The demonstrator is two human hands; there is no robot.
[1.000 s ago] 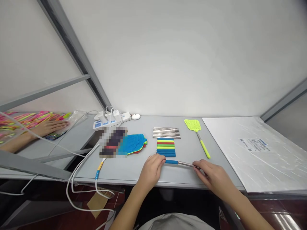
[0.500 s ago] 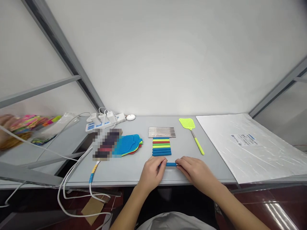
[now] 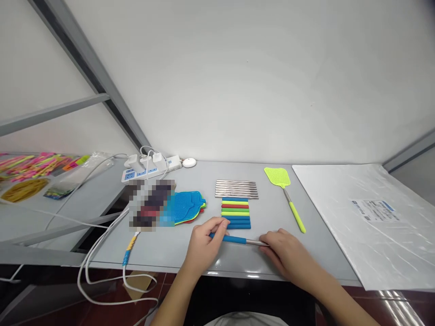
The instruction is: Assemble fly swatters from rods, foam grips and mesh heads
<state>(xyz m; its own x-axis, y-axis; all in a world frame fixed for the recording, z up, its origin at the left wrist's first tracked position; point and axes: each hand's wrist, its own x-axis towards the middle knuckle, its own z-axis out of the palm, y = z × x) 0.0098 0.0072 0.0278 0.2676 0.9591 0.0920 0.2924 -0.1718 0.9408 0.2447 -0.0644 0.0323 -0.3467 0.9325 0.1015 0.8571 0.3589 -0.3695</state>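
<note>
My left hand is closed round a blue grip sleeve, with thumb and fingers pinching its left part. From the sleeve's right end comes a metal rod, and my right hand grips its far end. Just beyond lies a row of coloured grip sleeves in blue, yellow, red and green. Behind them rests a row of metal rods. To the right is a whole yellow-green fly swatter. Blue mesh swatter heads are stacked on the left, with yellow and red edges beneath.
A power strip with white plugs and a white round device stand by the wall. White cables hang over the left edge. A large white package covers the right side. Colourful items lie on the neighbouring table.
My right hand has shifted right, and a longer stretch of metal rod now shows beyond the blue sleeve. My left hand has moved slightly left. The view has shifted a little.
</note>
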